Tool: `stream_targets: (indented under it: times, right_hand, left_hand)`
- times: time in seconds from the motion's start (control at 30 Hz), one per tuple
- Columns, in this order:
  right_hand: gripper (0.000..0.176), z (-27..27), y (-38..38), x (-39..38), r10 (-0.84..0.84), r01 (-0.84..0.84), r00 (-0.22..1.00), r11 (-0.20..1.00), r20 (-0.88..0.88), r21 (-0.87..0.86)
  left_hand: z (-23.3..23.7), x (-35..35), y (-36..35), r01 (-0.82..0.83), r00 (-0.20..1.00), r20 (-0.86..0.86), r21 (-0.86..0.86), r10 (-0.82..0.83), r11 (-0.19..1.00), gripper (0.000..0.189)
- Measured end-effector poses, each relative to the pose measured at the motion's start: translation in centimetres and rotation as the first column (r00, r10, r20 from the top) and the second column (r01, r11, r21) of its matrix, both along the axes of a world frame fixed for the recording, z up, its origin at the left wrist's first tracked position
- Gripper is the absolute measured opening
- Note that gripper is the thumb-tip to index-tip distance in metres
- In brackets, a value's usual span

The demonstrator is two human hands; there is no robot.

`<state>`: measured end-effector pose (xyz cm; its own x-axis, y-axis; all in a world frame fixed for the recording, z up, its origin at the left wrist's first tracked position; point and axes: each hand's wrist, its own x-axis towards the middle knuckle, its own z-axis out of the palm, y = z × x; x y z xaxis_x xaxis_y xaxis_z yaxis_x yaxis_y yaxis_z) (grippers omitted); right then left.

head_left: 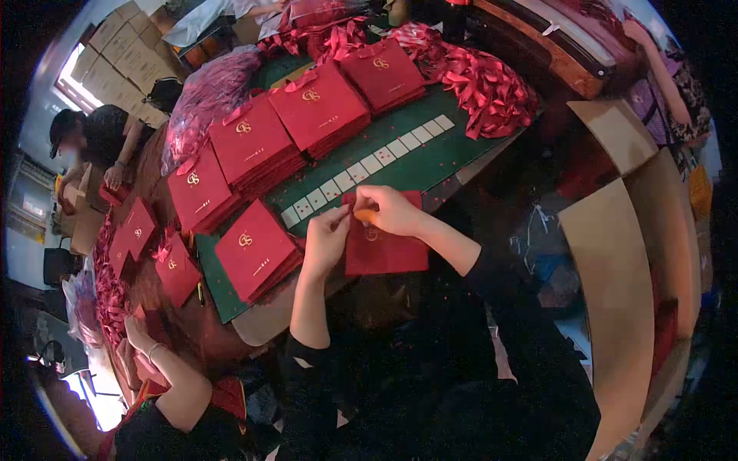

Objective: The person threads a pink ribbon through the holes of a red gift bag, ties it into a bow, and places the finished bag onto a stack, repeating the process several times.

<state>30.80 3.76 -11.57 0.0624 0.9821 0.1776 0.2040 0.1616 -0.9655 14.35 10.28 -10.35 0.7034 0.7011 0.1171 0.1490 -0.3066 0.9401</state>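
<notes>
A flat red gift bag (387, 257) with a gold emblem lies at the table's near edge, right in front of my body. My left hand (326, 240) is closed in a pinch at the bag's upper left corner. My right hand (388, 211) bends over its top edge, thumb and fingers pressed together there; an orange-yellow patch (369, 216) shows at its fingertips. Just beyond both hands, a row of small white cards (359, 172), some with red spots, runs across the green mat (450, 154).
Stacks of red bags (320, 109) stand behind the cards, with another stack (257, 250) at left. Red ribbon bows (492, 92) are heaped at the back right. An open cardboard box (615, 292) stands on my right. Co-workers' arms (173, 369) are at the left side.
</notes>
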Motion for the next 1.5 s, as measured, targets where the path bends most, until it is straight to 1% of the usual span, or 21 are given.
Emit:
stream_targets:
  times: [0.1,0.17,0.2,0.27,0.4,0.53,0.6,0.63,0.73,0.8,0.83,0.87,0.93,1.0,1.03,1.1,1.13,1.2,1.27,1.33,1.5]
  right_hand:
    - [0.009,0.0,-0.1,0.1,-0.023,0.023,0.999,1.0,0.027,-0.007]
    - [0.017,0.0,-0.3,0.3,0.02,-0.021,0.995,1.0,-0.099,-0.004]
    - [0.025,0.4,-0.3,0.7,0.048,-0.06,0.994,0.991,-0.094,-0.119]
    - [0.025,1.1,-0.4,0.7,0.057,-0.063,0.996,0.993,-0.07,-0.096]
    - [0.031,2.4,-0.5,1.1,0.068,-0.072,0.997,0.985,-0.028,-0.157]
    - [0.033,1.9,-0.1,1.5,0.097,-0.081,0.993,0.973,0.064,-0.216]
    - [0.03,1.6,-0.1,1.4,0.101,-0.094,0.994,0.985,0.043,-0.148]
    - [0.028,1.5,-0.1,1.4,0.096,-0.086,0.993,0.985,0.064,-0.153]
    - [0.025,1.2,0.3,1.2,0.09,-0.069,0.99,0.981,0.11,-0.183]
    - [0.022,1.5,0.3,1.1,0.081,-0.04,0.983,0.97,0.162,-0.241]
    - [0.022,1.3,0.4,1.2,0.078,-0.037,0.983,0.969,0.164,-0.244]
    - [0.022,1.0,0.5,1.3,0.084,-0.055,0.979,0.986,0.185,-0.155]
    - [0.021,0.8,0.4,1.3,0.095,-0.081,0.973,0.994,0.209,-0.071]
    - [0.024,0.9,0.3,1.3,0.119,-0.106,0.991,0.98,0.068,-0.17]
    - [0.032,1.9,-0.4,1.0,0.128,-0.124,0.992,0.986,0.024,-0.107]
    - [0.03,4.8,-2.9,1.4,0.145,-0.134,0.988,0.973,0.045,-0.191]
    - [0.04,4.4,-4.0,2.1,0.099,-0.087,0.982,0.993,0.16,-0.08]
    - [0.03,6.2,-7.4,2.8,0.052,-0.045,0.998,0.964,0.023,-0.263]
    - [0.015,5.8,-9.9,4.1,0.074,-0.032,0.994,0.893,0.076,-0.448]
    - [0.009,5.7,-12.0,5.3,0.184,-0.195,0.979,0.738,-0.086,-0.646]
    - [0.013,3.6,-13.3,4.3,0.424,-0.616,0.766,0.7,-0.484,-0.361]
  left_hand:
    - [0.3,0.0,0.0,-0.017,0.998,-0.061,0.129,0.025,0.991,0.022]
    - [0.5,-0.3,0.3,-0.025,0.995,-0.09,0.194,0.043,0.981,0.019]
    - [1.0,-0.3,0.3,-0.008,0.987,-0.151,0.322,0.06,0.947,0.018]
    - [1.9,-0.3,0.5,0.055,0.952,-0.287,0.505,0.108,0.861,0.014]
    - [3.4,-0.5,-0.1,0.068,0.911,-0.363,0.6,0.196,0.797,0.01]
    - [5.5,-2.9,1.3,-0.118,0.873,-0.187,0.815,0.45,0.568,0.007]
    - [6.2,-4.2,2.0,-0.068,0.818,-0.191,0.904,0.542,0.422,0.008]
    - [6.1,-4.6,2.3,-0.001,0.804,-0.277,0.885,0.526,0.466,0.013]
    - [5.1,-3.7,1.2,0.026,0.778,-0.208,0.953,0.592,0.301,0.043]
    - [4.6,-2.7,-0.8,-0.031,0.859,-0.165,0.928,0.485,0.37,0.051]
    - [3.7,-2.1,-1.6,-0.041,0.942,-0.132,0.868,0.309,0.495,0.045]
    - [2.6,-1.6,-3.0,0.033,0.923,-0.269,0.768,0.276,0.64,0.042]
    - [0.6,-0.9,-3.9,0.086,0.903,-0.288,0.848,0.319,0.522,0.047]
    - [-0.7,-1.0,-4.0,0.111,0.872,-0.357,0.811,0.336,0.575,0.054]
    - [-0.7,-1.0,-4.0,0.106,0.865,-0.359,0.813,0.35,0.573,0.055]
    - [-1.2,-0.9,-3.9,0.085,0.861,-0.346,0.821,0.374,0.565,0.056]
    - [-1.1,-0.9,-3.9,0.082,0.861,-0.345,0.821,0.375,0.565,0.056]
    - [-1.0,-1.0,-3.8,0.055,0.852,-0.338,0.816,0.399,0.575,0.056]
    - [-1.2,-0.8,-3.6,0.041,0.85,-0.327,0.823,0.414,0.566,0.056]
    - [-1.2,-0.6,-3.5,0.008,0.854,-0.29,0.838,0.432,0.546,0.055]
    - [-1.3,-0.5,-3.4,0.034,0.845,-0.326,0.824,0.424,0.566,0.055]
